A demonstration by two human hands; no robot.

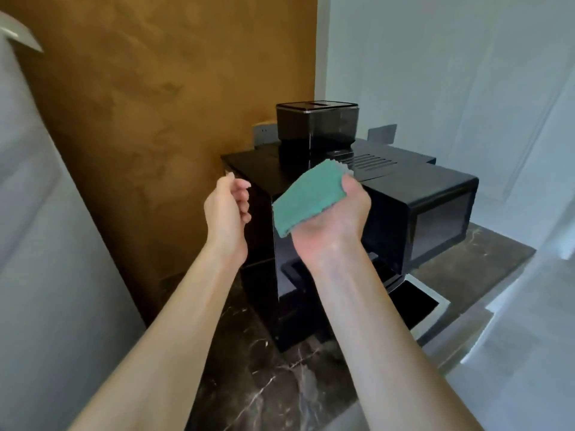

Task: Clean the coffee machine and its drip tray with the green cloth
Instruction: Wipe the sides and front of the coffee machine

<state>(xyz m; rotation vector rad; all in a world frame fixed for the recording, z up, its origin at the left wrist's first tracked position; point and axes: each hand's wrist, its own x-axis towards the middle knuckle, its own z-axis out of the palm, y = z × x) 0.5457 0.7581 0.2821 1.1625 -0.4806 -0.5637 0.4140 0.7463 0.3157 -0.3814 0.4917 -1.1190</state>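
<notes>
Dark marble desk (280, 384) with the black coffee machine (413, 188) sitting on it, drip tray (441, 303) poking out at its base, and the folded green cloth (306, 197) is up in front of the machine, gripped by the right hand (336, 219), while the left hand (228, 209) hangs just beside it, loosely curled and holding nothing.

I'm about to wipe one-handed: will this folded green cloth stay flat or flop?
Probably soft but not limp: the green cloth, folded in layers, juts past the right hand without drooping. Likely light, since that hand alone grips it along one side. Its matte, fuzzy-looking surface should grip rather than slide.
</notes>
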